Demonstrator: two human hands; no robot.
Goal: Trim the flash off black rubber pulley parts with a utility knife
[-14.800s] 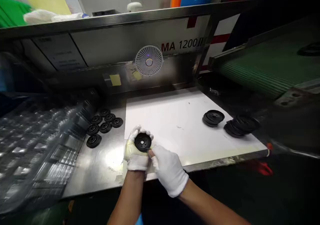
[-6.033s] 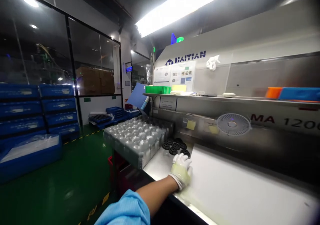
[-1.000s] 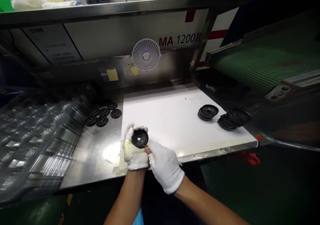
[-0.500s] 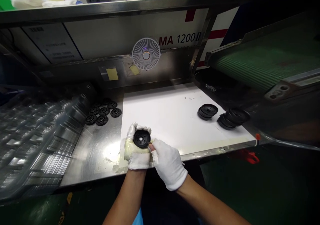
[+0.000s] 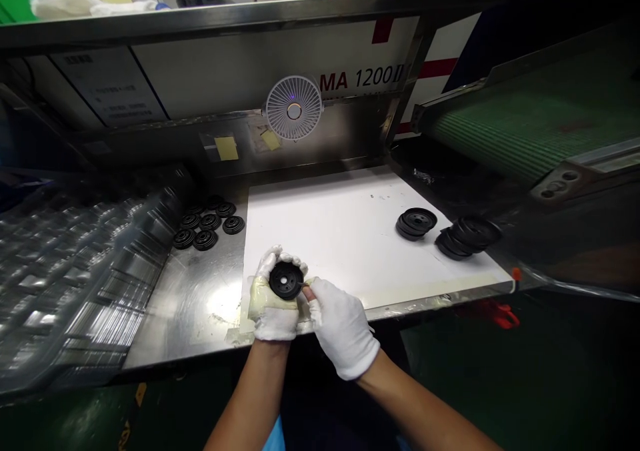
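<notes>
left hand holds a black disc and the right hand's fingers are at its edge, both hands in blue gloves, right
Not quite: the gloves are white, not blue. The rest stands. The head view shows the left hand holding the black disc, and the right hand with its fingers at the disc's edge.

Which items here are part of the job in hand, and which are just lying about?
In hand: black disc held in left hand; right hand pinched at its rim; loose discs on the steel bench; disc stacks on white sheet.
Lying about: fan; yellow notes; clear trays, untouched; green belt.
</notes>
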